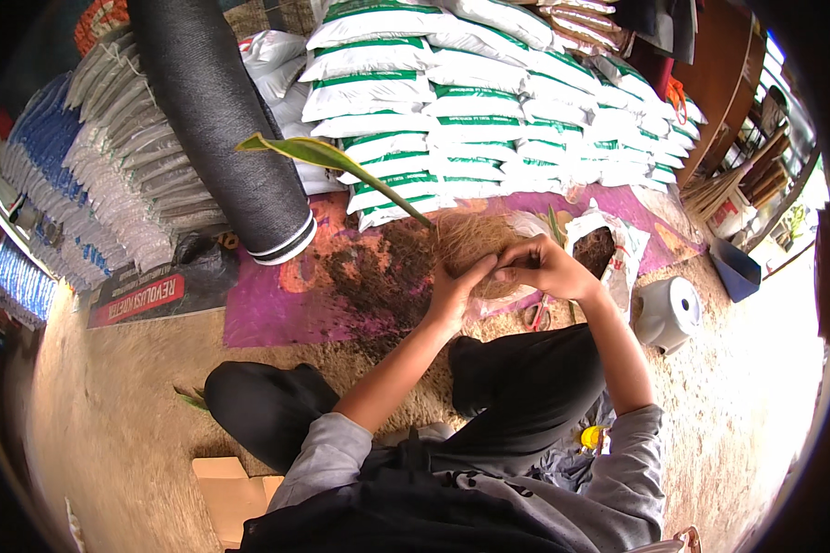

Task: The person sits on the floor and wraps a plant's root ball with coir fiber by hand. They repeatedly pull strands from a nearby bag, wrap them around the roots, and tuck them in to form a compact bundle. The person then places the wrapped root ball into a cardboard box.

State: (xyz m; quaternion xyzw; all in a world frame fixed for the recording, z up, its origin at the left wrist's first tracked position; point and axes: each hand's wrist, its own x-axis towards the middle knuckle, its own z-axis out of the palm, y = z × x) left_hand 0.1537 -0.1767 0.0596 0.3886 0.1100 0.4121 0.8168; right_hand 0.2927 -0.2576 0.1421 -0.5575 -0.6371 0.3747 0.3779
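Note:
A ball of brown coconut fibre (470, 238) sits between my hands, above the purple sheet (258, 318). Out of its left side leans a long green leaf with yellow edges (378, 184), pointing up to the left. My left hand (454, 293) grips the ball from below and the near side, thumb along its front. At the ball's right side my right hand (563, 269) is closed in a pinch; whatever lies between its fingertips is too small to make out. Dark loose soil (378, 286) is spread on the sheet beneath and left of the ball.
An open white bag of soil (622, 240) stands right of my hands, near red-handled scissors (537, 318). Farther right are a grey stool (670, 311) and a blue dustpan (736, 269). White-and-green sacks (470, 124) and a black mesh roll (217, 120) stand behind. Cardboard (223, 493) lies near left.

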